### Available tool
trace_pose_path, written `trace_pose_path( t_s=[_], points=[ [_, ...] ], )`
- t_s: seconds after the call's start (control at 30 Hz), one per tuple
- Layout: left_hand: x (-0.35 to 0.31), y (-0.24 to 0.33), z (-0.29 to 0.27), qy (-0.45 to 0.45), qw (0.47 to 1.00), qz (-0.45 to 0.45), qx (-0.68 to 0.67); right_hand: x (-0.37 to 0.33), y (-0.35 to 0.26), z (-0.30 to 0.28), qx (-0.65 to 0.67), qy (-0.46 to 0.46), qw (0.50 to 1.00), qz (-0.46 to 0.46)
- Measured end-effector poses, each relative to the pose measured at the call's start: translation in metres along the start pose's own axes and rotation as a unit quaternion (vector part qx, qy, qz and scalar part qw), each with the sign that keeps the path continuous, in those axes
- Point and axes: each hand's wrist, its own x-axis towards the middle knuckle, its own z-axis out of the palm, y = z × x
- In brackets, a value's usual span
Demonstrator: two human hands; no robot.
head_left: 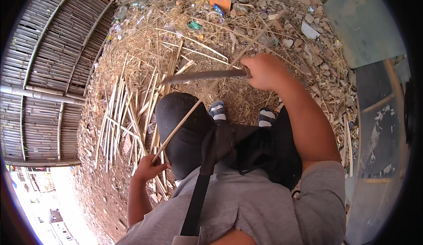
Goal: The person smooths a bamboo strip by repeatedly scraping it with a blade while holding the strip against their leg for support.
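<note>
Long, thin, tan bamboo strip (185,121) slants over the black-clad left knee (176,106), its near end gripped by the left hand (149,168) beside that knee, while the right hand (264,72) clasps a dark, long-bladed metal knife (198,75) beyond the knee.

Strips (118,108): lay on the ground (94,187), left of the knee (176,104).
Stick (199,104): slanted across the knee.
Wall (44,46): stood far left.
Panels (374,130): stood far right.
</note>
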Motion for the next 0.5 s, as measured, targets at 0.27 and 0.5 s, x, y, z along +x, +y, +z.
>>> trace_pose_path(
  t_s=[0.27, 0.5],
  points=[
    [-0.004, 0.003, -0.011, -0.017, 0.996, -0.043, 0.077, 0.047, 0.132, 0.002, 0.242, 0.237, 0.911, 0.234],
    [0.001, -0.003, -0.006, -0.090, 0.995, -0.007, -0.031, 0.034, 0.129, -0.004, 0.247, 0.297, 0.906, 0.175]
  ],
)
